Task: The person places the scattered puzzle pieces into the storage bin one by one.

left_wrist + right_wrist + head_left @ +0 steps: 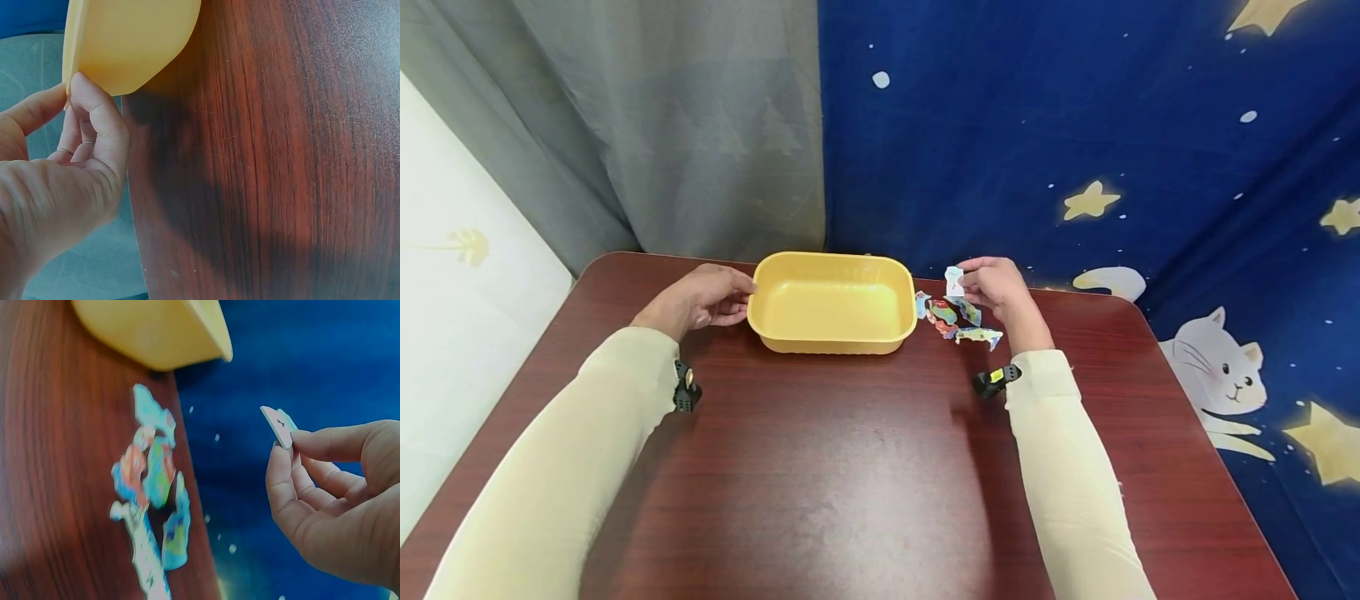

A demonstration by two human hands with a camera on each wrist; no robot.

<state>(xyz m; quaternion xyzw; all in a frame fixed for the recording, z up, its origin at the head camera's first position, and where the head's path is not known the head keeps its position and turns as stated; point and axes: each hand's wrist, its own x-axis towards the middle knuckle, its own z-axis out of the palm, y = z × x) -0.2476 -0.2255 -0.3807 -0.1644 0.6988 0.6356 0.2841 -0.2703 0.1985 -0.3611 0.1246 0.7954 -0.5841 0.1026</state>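
Note:
A yellow plastic basin [831, 342] stands near the far edge of the table. My left hand [711, 296] pinches its left rim between thumb and fingers, as the left wrist view shows closely. To the right of the basin, my right hand [996, 287] holds a small white flat piece [954, 282] between thumb and fingertips; the right wrist view shows this piece [279, 427] raised, with a dark mark on it. Below it lie several colourful crumpled scraps [161, 472], seemingly paper or wrappers, close to the basin's right side.
The dark red wooden table [850, 467] ends just behind the basin. Beyond its far edge hang a grey curtain [722, 125] and a blue curtain [1000, 125] with stars and a white cat. Black wrist cameras sit on both wrists.

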